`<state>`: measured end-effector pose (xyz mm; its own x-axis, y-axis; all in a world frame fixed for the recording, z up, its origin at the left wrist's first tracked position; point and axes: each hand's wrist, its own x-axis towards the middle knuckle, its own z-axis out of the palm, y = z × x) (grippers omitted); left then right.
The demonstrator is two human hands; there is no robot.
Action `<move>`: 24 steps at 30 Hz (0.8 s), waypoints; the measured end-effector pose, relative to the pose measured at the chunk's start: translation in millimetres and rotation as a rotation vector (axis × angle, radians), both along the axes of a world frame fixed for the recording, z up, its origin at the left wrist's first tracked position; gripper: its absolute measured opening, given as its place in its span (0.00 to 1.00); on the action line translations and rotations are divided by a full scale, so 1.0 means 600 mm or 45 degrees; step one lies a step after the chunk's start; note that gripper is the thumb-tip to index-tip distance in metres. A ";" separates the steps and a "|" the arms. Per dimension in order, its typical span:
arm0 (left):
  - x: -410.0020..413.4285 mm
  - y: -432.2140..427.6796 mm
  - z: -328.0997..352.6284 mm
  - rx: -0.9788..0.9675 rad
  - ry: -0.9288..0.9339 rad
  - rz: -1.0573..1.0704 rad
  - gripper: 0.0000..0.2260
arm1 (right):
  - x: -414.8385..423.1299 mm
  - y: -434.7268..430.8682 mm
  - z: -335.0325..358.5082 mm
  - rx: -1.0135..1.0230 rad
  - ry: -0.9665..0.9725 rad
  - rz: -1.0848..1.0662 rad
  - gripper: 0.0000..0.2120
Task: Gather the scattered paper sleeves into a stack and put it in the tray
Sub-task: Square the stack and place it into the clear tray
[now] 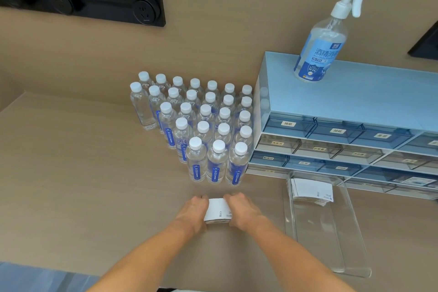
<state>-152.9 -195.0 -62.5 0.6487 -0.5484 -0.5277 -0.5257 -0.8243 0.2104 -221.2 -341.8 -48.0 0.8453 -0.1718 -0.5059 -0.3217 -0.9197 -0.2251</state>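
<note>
A stack of white paper sleeves (pixel 218 210) lies on the beige counter in front of me. My left hand (pixel 192 213) presses against its left side and my right hand (pixel 240 211) against its right side, squeezing the stack between them. To the right stands a clear plastic tray (pixel 331 244). Another stack of white sleeves (pixel 311 191) rests in the tray's far end.
Several rows of small water bottles (pixel 203 125) stand just behind the hands. A blue drawer organiser (pixel 343 130) sits at the right with a spray bottle (pixel 324 38) on top. A black socket strip (pixel 83 0) is on the wall.
</note>
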 end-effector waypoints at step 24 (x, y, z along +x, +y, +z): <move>0.023 0.047 0.018 -0.236 0.319 0.173 0.47 | -0.035 0.006 0.003 0.336 0.025 -0.342 0.49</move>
<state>-139.3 -166.9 -51.7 0.5851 -0.5677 -0.5791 -0.3269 -0.8186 0.4722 -242.1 -338.3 -45.9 0.7775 -0.2476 -0.5780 -0.5500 -0.7134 -0.4343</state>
